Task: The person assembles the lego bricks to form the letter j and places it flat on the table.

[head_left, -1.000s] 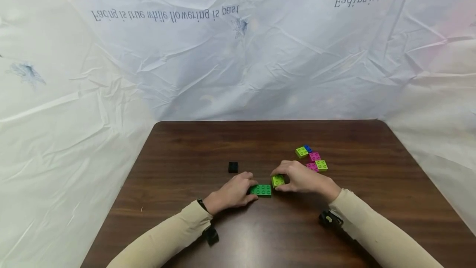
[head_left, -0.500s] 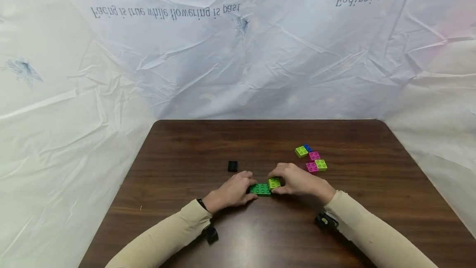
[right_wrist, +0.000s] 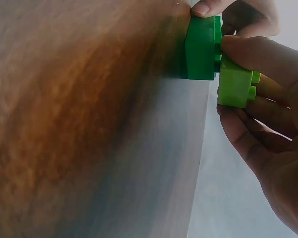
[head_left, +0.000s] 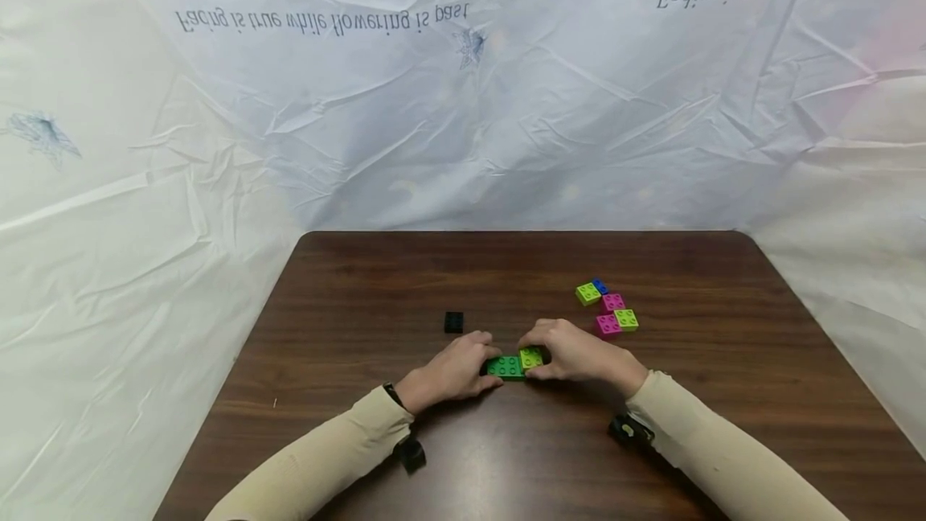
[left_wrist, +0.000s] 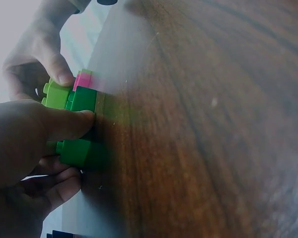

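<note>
A long green toy brick lies flat on the table, studs up. My left hand grips it near its left end, thumb on the near side and fingers on the far side. My right hand pinches a lime green square brick between thumb and fingers. In the right wrist view the lime brick sits over the studs of the green brick at its right end, its outer side jutting a little past the end.
Behind my right hand lie two magenta bricks, two more lime bricks and a small blue brick. A black brick stands alone behind my left hand. The brown table meets a white sheet at its back edge.
My right hand has moved left with the lime brick, from beside the green brick to on top of its right end. The left hand has kept its hold on the green brick.
</note>
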Available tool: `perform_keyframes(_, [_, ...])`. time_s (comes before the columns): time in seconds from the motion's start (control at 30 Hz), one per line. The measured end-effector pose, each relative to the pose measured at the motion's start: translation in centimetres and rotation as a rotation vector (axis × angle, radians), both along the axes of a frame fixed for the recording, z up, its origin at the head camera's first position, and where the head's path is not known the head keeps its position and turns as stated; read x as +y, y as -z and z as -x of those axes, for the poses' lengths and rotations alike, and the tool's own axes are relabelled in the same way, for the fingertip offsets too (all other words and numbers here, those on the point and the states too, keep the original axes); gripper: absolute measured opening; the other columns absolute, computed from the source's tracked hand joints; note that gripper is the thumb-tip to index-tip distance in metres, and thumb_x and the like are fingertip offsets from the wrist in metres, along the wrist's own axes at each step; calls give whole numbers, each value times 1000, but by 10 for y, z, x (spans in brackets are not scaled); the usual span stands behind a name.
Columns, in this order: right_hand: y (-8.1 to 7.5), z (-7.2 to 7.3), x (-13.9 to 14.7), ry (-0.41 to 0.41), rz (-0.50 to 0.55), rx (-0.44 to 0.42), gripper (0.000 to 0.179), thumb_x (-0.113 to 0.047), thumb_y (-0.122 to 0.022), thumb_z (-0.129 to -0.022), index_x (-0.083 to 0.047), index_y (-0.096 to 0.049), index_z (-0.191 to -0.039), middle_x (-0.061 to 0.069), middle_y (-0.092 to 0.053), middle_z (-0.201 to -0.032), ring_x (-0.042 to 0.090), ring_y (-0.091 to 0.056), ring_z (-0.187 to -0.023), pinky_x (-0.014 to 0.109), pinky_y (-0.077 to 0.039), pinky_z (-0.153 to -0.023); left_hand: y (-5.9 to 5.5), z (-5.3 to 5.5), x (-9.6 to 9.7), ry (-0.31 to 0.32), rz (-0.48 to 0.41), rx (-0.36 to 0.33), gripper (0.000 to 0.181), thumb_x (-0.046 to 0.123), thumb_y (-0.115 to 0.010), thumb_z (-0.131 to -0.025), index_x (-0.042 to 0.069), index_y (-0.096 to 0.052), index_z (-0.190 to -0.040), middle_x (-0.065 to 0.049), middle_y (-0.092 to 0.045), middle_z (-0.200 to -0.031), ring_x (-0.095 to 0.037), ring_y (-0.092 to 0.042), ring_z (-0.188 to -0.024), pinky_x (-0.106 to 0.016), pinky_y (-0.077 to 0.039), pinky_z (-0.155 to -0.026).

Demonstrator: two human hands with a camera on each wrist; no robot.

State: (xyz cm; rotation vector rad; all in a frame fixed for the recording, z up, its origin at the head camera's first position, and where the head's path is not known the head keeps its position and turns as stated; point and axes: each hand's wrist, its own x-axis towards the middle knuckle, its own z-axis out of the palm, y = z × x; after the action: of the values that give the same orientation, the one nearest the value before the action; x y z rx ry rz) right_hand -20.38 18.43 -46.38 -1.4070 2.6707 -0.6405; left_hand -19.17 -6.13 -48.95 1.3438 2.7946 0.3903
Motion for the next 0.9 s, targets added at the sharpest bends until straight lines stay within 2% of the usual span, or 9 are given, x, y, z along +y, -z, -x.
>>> perform_keyframes(0.43, [0, -2, -2, 4, 2, -30, 36, -28, -78, -83, -6, -70, -110, -1, -68, -100, 5, -59, -88, 24, -53, -73, 2, 2, 0, -1, -4, -8, 35, 38, -68, -91, 14, -70, -115, 3, -55, -92, -6, -46, -77, -18, -38, -63])
perform_keyframes(0.9, [2, -3, -5, 25, -32, -28, 37, -31, -77, -83, -7, -70, -111, -1, -69, -102, 6, -59, -90, 25, -52, -75, 2, 2, 0, -7, 0, -18, 35, 39, -68, -91, 14, -70, -115, 3, -55, -94, -6, -48, -79, -19, -41, -65])
